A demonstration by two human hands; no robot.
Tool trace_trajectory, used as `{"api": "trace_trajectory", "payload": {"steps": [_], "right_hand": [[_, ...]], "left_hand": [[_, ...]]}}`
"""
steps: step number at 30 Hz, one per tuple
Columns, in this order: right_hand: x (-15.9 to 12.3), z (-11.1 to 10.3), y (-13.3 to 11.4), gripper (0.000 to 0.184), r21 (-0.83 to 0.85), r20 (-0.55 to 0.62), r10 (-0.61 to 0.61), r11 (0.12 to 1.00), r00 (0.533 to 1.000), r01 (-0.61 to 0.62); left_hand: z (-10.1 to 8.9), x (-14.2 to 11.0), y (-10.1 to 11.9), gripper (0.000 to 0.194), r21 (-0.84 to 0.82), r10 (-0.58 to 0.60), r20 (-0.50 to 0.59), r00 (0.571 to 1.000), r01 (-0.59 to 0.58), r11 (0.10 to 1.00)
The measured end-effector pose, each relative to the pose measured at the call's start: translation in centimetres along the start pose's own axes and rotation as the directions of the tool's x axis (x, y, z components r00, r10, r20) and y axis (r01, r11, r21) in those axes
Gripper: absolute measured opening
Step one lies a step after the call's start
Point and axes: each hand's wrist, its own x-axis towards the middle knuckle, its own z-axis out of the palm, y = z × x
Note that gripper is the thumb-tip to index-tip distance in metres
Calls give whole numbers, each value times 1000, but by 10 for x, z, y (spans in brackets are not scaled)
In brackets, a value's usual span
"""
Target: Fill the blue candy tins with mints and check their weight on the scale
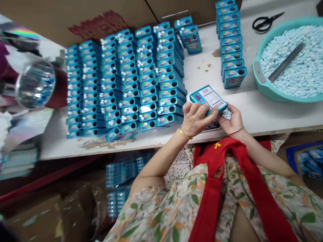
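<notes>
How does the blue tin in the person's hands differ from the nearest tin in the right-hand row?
The held tin is tilted, while the row tin stands upright. The held tin shows a white printed panel; the row tin shows a round dark opening in its top. Both are blue with colourful printing.

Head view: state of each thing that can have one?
Held tin: gripped by the left hand, barcode face up
Right hand: cupped, holding candies
Basin: heaped with pale candies
Grey bar: lying on the basin's candies
Scissors: lying on the table, blades shut
Left block of tins: in rows, many round top holes uncovered
Right column of tins: upright
Metal bowl: blurred, contents unclear
</notes>
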Motion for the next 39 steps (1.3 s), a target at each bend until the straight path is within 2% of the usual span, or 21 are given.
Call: {"api": "trace_trajectory", "payload": {"steps": [5, 9, 15, 24, 29, 33, 36, 39], "right_hand": [[-2, 3, 0, 24, 21, -29, 36, 999, 999, -35], [-2, 4, -1, 23, 16, -31, 62, 998, 998, -61], [0, -3, -1, 19, 19, 14, 39, 999, 999, -39], [-5, -3, -2, 22, 31, 16, 65, 997, 998, -66], [-6, -3, 1, 21, 39, 22, 81, 996, 997, -81], [-6, -7, 2, 21, 39, 17, 73, 997, 997, -73], [-6, -10, 2, 18, 54, 33, 56, 997, 998, -57], [-13, -12, -3, 19, 57, 40, 52, 997, 998, -54]], "left_hand": [[10, -10, -3, 26, 9, -1, -41, 999, 1, 1000], [13, -13, -2, 23, 31, 12, -133, 991, -8, 999], [18, -18, -4, 20, -105, -134, -61, 989, 127, 986], [25, -24, 2, 19, -83, -161, -147, 976, 150, 985], [26, -26, 3, 20, 24, -86, -247, 965, 95, 995], [25, -22, 3, 27, 7, -20, -325, 945, 24, 1000], [21, -14, 6, 33, -74, -127, -287, 949, 110, 991], [12, -3, 9, 36, -219, -298, -248, 922, 247, 944]]}}
